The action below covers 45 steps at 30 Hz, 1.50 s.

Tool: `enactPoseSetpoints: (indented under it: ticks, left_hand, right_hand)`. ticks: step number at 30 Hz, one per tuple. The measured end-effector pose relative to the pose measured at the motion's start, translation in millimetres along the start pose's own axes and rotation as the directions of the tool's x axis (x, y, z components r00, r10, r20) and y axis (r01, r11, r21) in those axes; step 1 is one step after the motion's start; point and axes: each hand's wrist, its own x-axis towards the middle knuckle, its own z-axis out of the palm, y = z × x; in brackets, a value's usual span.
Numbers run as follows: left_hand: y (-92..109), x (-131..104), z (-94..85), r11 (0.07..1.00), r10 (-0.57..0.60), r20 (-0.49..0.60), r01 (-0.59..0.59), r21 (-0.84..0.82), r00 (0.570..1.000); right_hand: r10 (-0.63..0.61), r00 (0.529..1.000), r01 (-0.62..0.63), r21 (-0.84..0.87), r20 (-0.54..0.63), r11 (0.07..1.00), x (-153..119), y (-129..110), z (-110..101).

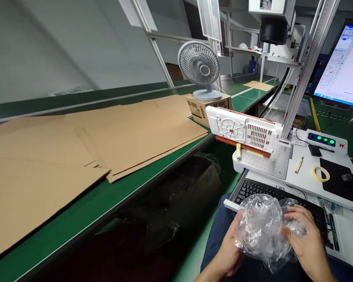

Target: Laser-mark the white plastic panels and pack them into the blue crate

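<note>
A crumpled clear plastic bag (pixel 260 229) is bunched between my two hands, above my lap and in front of the keyboard drawer. My left hand (pixel 232 243) grips its left side, the fingers mostly hidden behind the plastic. On the other side my right hand (pixel 302 235) pinches the bag with thumb and fingers curled round it. Just beyond the bag lies a black keyboard (pixel 253 190). Farther off, a white plastic panel (pixel 241 129) with a round grille and slots stands on edge upon a perforated metal plate (pixel 267 162).
Flat cardboard sheets (pixel 147 129) cover the green bench (pixel 129 196) at left. A grey fan (pixel 200 64) stands on a carton (pixel 198 111). Right, the white table holds yellow tape (pixel 321 174), a cutter (pixel 299 165) and a mouse (pixel 350 178). A monitor (pixel 342 66) rises behind.
</note>
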Motion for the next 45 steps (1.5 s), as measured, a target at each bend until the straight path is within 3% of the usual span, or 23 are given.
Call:
enactPoseSetpoints:
  ticks: [2, 4, 7, 9, 12, 15, 20, 22, 25, 27, 30, 32, 34, 39, 45]
  left_hand:
    - [7, -6, 5.3, 1.0, -0.01, -0.019, 0.009, -0.02, 1.0]
    - [8, -12, 10.9, 0.999, -0.033, -0.003, 0.033, -0.017, 0.999]
    - [3, -17, 16.3, 0.996, -0.077, 0.034, 0.076, 0.055, 0.996]
    - [2, -16, 18.8, 0.99, -0.076, 0.095, 0.064, 0.128, 0.993]
    - [8, -11, 24.1, 0.971, -0.03, 0.266, -0.035, 0.236, 0.964]
    - [16, -8, 28.9, 0.94, -0.011, 0.372, -0.117, 0.319, 0.928]
    - [8, 1, 15.2, 0.953, 0.02, 0.36, -0.127, 0.275, 0.933]
    - [0, 10, 2.4, 0.971, 0.083, 0.363, -0.158, 0.182, 0.928]
    - [-5, 21, -11.8, 0.967, 0.197, 0.399, -0.244, 0.072, 0.896]
    - [-2, 22, -13.0, 0.96, 0.207, 0.443, -0.269, 0.082, 0.872]
    - [6, 18, -4.8, 0.935, 0.091, 0.534, -0.257, 0.245, 0.84]
    - [7, 15, 1.3, 0.897, 0.011, 0.561, -0.256, 0.36, 0.828]
    - [5, 16, 4.3, 0.88, 0.023, 0.535, -0.271, 0.39, 0.844]
    - [0, 25, -2.4, 0.891, 0.136, 0.379, -0.28, 0.358, 0.915]
    - [8, 31, -12.7, 0.879, 0.221, 0.243, -0.301, 0.369, 0.945]
  right_hand:
    - [0.211, 0.976, -0.215, 0.084, 0.058, 0.973, -16, 27, 7]
    - [0.355, 0.914, -0.402, 0.318, 0.196, 0.859, -32, 40, 15]
    - [0.351, 0.837, -0.542, 0.545, 0.42, 0.64, -43, 37, 15]
    - [0.34, 0.81, -0.576, 0.544, 0.477, 0.61, -42, 26, 9]
    - [0.348, 0.818, -0.563, 0.516, 0.457, 0.646, -33, 11, 6]
    - [0.323, 0.88, -0.469, 0.531, 0.347, 0.706, -21, 5, 12]
    - [0.109, 0.991, -0.132, 0.435, 0.078, 0.891, 0, 14, 5]
    - [0.073, 0.997, -0.058, 0.312, -0.035, 0.948, 7, 17, -5]
    - [0.111, 0.978, -0.078, 0.184, -0.174, 0.98, 11, 15, -11]
    - [0.114, 0.986, -0.085, 0.224, -0.119, 0.971, 8, 11, -6]
    - [0.106, 0.989, -0.14, 0.388, 0.107, 0.911, 2, 5, 11]
    - [0.119, 0.954, -0.235, 0.434, 0.276, 0.87, -2, 2, 19]
    - [0.142, 0.917, -0.298, 0.403, 0.372, 0.865, -2, 0, 21]
    - [0.199, 0.923, -0.304, 0.306, 0.33, 0.902, 9, -3, 15]
    - [0.196, 0.94, -0.284, 0.324, 0.279, 0.902, 12, -1, 26]
